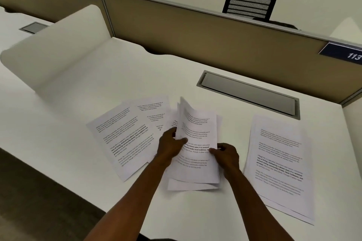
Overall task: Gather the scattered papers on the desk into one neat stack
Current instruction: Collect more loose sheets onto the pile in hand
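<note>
Both forearms reach in from the near edge. Left hand pinches the left side of the middle bundle, thumb on top; right hand grips its right edge, fingers curled under. The two hands sit on opposite sides, probably to square the loose sheets against each other. The bundle's far end is lifted and curling off the desk; the near end looks to rest on it, with one sheet poking out skewed at the bottom, so not aligned yet.

Right of the hands, apart from the bundle, a right pile of at least two overlapped sheets lies flat, untouched. On the left, the left sheets lie fanned and overlapping, their right edge tucked under or just beside the bundle; cannot tell which. These likely get pulled in next.

Farther back: a grey cable hatch set in the desk, then the tan partition with number plates, and a black chair behind it.
</note>
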